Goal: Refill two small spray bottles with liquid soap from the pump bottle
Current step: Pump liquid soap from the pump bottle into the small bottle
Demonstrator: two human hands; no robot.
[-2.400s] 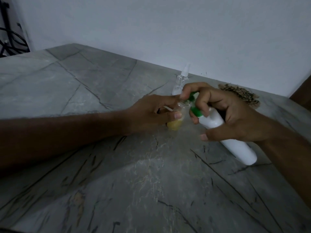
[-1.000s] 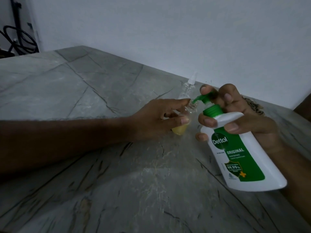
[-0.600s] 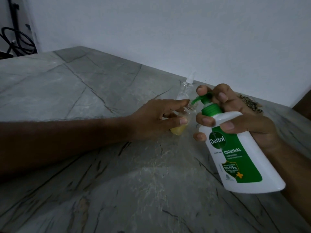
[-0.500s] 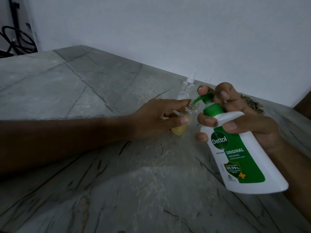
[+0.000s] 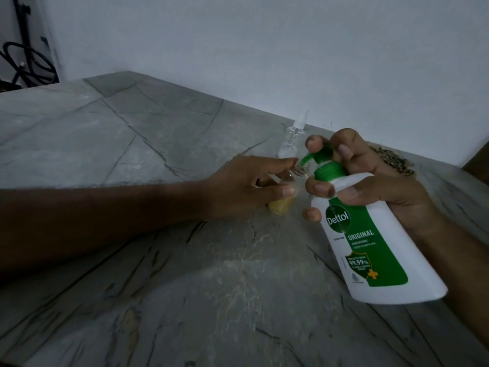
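Note:
My left hand [image 5: 248, 186] grips a small clear spray bottle [image 5: 361, 205] that stands on the grey marble table [image 5: 132, 144]; yellowish soap fills its lower part and its neck is uncapped. My right hand [image 5: 375, 186] holds the white Dettol pump bottle [image 5: 370, 250], tilted, above the table. Two fingers rest on its green pump head [image 5: 321, 154], and the nozzle tip sits at the small bottle's mouth. A second small clear spray bottle [image 5: 292, 141] with its white sprayer on stands just behind, near the wall.
A dark patterned object [image 5: 391, 161] lies on the table behind my right hand, against the white wall. Black cables [image 5: 26, 64] hang beyond the table's far left corner.
Since 2.4 s ago the pump bottle has turned so its green label faces me. In the last second both hands and the bottles have stayed nearly still.

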